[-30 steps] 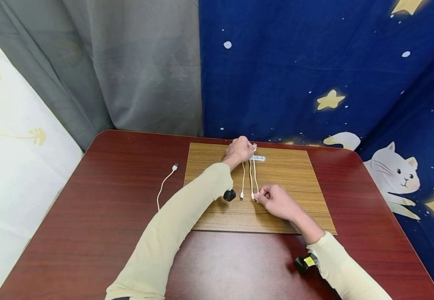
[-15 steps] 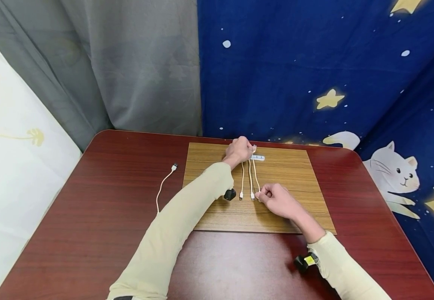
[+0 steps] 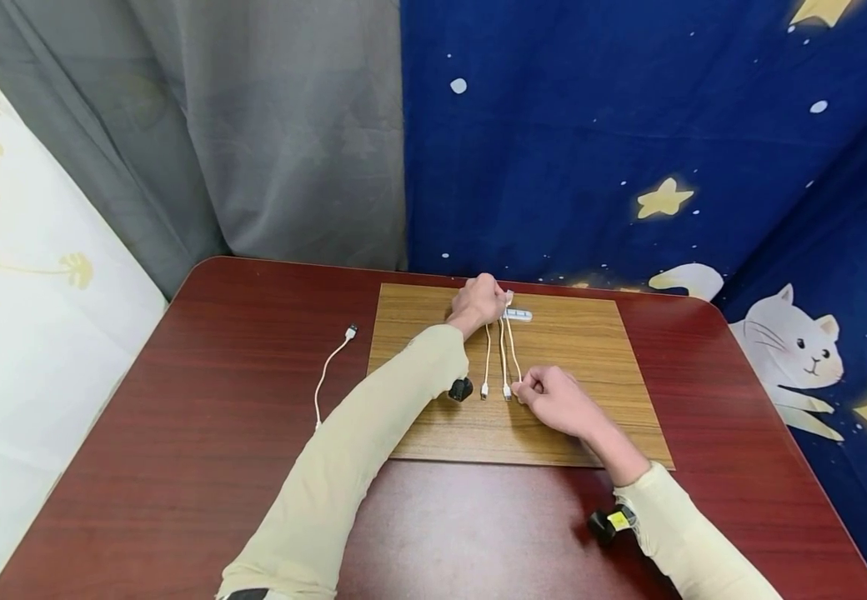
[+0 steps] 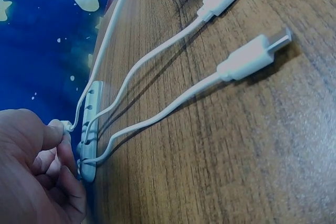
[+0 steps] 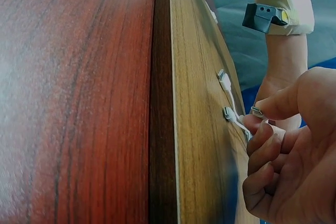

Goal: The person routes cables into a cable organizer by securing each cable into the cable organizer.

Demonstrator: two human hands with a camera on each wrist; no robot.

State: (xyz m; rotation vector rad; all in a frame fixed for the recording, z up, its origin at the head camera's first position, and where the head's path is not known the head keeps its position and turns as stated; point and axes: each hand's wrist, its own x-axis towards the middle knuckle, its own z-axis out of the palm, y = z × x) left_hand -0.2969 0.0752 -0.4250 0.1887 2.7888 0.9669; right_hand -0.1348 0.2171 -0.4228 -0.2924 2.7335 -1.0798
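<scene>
At the board's back edge my left hand (image 3: 477, 298) pinches the far end of a white charging cable (image 3: 513, 342) between thumb and fingertips. Nearer to me, my right hand (image 3: 557, 402) pinches that cable's other end, and its metal-tipped connector (image 5: 256, 112) pokes out between thumb and forefinger. The cable stretches over a light-blue cable clip (image 4: 93, 98), which has several slots along it. Two more white cables run from the clip's slots toward me, side by side, their connectors (image 4: 220, 1) pointing away from it. Left fingertips are right behind the clip.
The clip sits near the back edge of a wood-grain board (image 3: 576, 350) on a dark red table (image 3: 253, 333). Left of the board lies another white cable (image 3: 326, 367), partly behind my left sleeve. Curtains (image 3: 298, 150) hang right behind the table.
My right hand has drawn the held cable's near end slightly to the right, away from the middle cable's connector. The left hand has stayed at the clip.
</scene>
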